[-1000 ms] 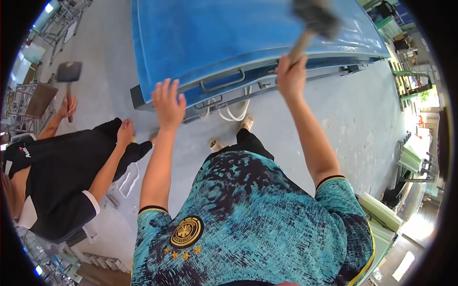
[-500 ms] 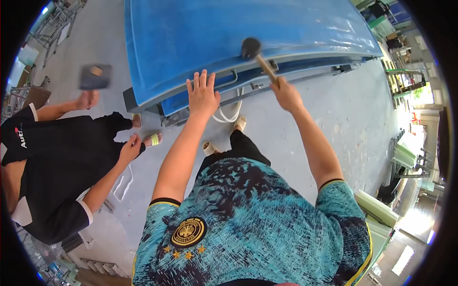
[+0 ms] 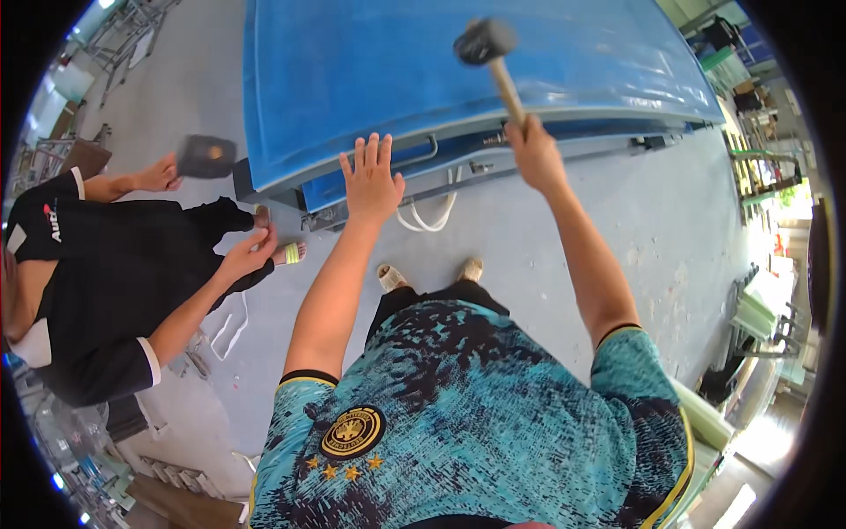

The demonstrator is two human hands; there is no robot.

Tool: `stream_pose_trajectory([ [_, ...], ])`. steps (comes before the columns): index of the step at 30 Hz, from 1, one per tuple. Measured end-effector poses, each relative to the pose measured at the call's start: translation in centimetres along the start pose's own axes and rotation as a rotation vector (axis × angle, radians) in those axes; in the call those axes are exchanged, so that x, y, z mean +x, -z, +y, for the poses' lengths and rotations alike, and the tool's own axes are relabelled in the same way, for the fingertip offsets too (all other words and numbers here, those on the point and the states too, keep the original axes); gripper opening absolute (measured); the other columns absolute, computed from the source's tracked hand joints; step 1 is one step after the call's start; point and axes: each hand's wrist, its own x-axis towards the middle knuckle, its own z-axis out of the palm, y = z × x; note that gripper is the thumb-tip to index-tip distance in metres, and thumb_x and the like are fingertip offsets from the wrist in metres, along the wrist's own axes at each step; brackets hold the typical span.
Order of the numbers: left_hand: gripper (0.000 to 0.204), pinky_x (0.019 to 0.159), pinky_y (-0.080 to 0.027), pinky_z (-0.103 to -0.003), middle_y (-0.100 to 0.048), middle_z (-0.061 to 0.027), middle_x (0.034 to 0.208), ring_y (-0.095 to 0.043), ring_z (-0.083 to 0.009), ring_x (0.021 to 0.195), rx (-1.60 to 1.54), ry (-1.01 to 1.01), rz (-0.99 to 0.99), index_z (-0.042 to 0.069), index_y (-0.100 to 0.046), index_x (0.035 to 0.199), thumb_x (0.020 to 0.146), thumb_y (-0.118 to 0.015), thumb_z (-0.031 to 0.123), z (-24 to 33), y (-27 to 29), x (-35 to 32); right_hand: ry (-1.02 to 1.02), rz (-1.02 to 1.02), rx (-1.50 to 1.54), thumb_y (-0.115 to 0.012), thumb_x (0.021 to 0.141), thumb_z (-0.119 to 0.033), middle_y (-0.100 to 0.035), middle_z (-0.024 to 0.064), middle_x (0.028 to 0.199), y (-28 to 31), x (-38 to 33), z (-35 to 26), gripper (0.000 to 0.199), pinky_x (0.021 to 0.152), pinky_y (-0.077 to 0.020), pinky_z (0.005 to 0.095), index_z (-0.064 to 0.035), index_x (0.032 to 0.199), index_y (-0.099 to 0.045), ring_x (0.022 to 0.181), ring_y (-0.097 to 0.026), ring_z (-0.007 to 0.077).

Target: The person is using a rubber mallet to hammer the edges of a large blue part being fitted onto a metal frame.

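My right hand (image 3: 534, 152) grips the wooden handle of a black-headed rubber mallet (image 3: 485, 42). The mallet head appears over a large blue panel (image 3: 379, 79) that fills the top of the view; whether it touches the panel I cannot tell. With fingers spread, my left hand (image 3: 372, 176) rests at the panel's grey near edge, beside a bent metal handle (image 3: 423, 152). Beneath the panel, a second blue layer (image 3: 330, 189) and metal fittings show along the frame.
At my left stands a person in black (image 3: 132, 247), holding a black mallet (image 3: 208, 156) near the panel's left corner. A white hose (image 3: 432, 220) hangs below the frame onto the grey floor (image 3: 617, 203). Racks and pale stacked panels (image 3: 760, 304) line the right side.
My right hand has moved up and the mallet head is farther over the panel. My left hand stays at the edge. My foot has stepped right. The other person's mallet has shifted right and slightly down.
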Motion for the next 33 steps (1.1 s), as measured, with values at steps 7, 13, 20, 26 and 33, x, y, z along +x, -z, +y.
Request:
stream_pose_trajectory([
  [7, 0.088, 0.132, -0.027, -0.067, -0.043, -0.0148, 0.176, -0.033, -0.0423, 0.166, 0.015, 0.178, 0.01, 0.014, -0.042, 0.172, 0.095, -0.078, 0.037, 6.6, 0.2, 1.0, -0.016, 0.095, 0.265, -0.061, 0.113, -0.047, -0.077, 0.0304, 0.1, 9.8, 4.2, -5.1, 0.044, 0.082, -0.0573, 0.0616, -0.004, 0.121, -0.053, 0.095, -0.075, 0.0549],
  [13, 0.083, 0.131, -0.029, -0.067, -0.047, -0.019, 0.173, -0.038, -0.044, 0.164, 0.051, 0.276, 0.098, 0.011, -0.044, 0.171, 0.099, -0.075, 0.038, 12.4, -2.0, 0.6, 0.077, -0.429, -0.007, -0.061, 0.112, -0.043, -0.079, 0.0295, 0.108, 4.7, -0.6, 6.8, 0.044, 0.089, -0.0584, 0.0637, -0.0038, 0.129, -0.055, 0.099, -0.075, 0.0543],
  [20, 0.058, 0.115, -0.053, -0.043, -0.071, -0.0117, 0.149, -0.068, -0.023, 0.135, -1.914, 0.287, -0.158, 0.008, -0.053, 0.164, 0.12, -0.054, 0.046, 34.0, 1.0, 2.2, 0.064, -0.255, 0.375, -0.074, 0.104, -0.035, -0.077, 0.025, 0.093, 13.7, -6.4, 15.8, 0.035, 0.078, -0.057, 0.0534, -0.0049, 0.119, -0.065, 0.088, -0.074, 0.0482],
  [26, 0.043, 0.118, -0.051, -0.039, -0.07, -0.0115, 0.149, -0.065, -0.0221, 0.137, -1.661, 0.171, -0.387, 0.002, -0.058, 0.157, 0.12, -0.055, 0.024, 40.9, -3.9, 2.1, -0.503, -0.494, 0.779, -0.079, 0.1, -0.034, -0.069, 0.006, 0.075, 9.5, -10.8, 25.0, 0.039, 0.065, -0.0533, 0.0376, 0.0018, 0.114, -0.079, 0.07, -0.066, 0.0148],
  [33, 0.038, 0.113, -0.053, -0.04, -0.076, -0.0148, 0.139, -0.071, -0.0255, 0.131, -1.256, -0.166, -0.102, 0.003, -0.069, 0.145, 0.115, -0.063, 0.025, 38.2, -4.4, 12.4, -0.357, -0.234, 0.726, -0.081, 0.103, -0.028, -0.062, -0.0022, 0.067, 15.8, -1.6, 24.1, 0.027, 0.054, -0.045, 0.0307, -0.0047, 0.091, -0.071, 0.06, -0.057, 0.0074],
])
